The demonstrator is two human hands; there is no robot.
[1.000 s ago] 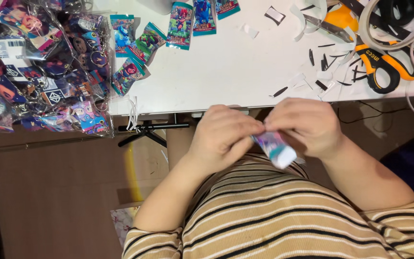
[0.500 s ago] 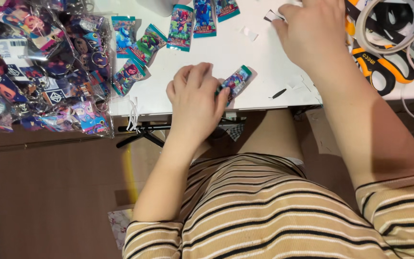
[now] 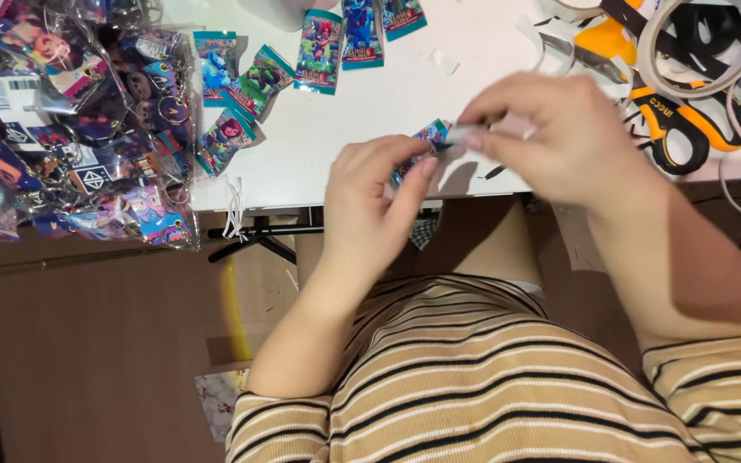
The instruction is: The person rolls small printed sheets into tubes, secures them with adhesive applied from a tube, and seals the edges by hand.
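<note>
My left hand (image 3: pixel 376 193) holds a small colourful printed packet (image 3: pixel 430 135) by its lower end, just above the near edge of the white table (image 3: pixel 405 94). My right hand (image 3: pixel 559 137) pinches a short pale strip (image 3: pixel 466 134) against the packet's top end. The two hands meet at the packet, and my fingers cover most of it. Several similar packets (image 3: pixel 319 50) lie on the table farther back.
A clear plastic bag (image 3: pixel 70 129) full of colourful keychains and packets fills the left side. Orange-handled scissors (image 3: pixel 662 111) and a roll of tape (image 3: pixel 705 43) lie at the back right, among small black and white scraps (image 3: pixel 444 62).
A second ago both hands held the packet over my lap. My right hand then reached to the back right of the table while the left laid the packet down. Now both hands meet at the packet.
</note>
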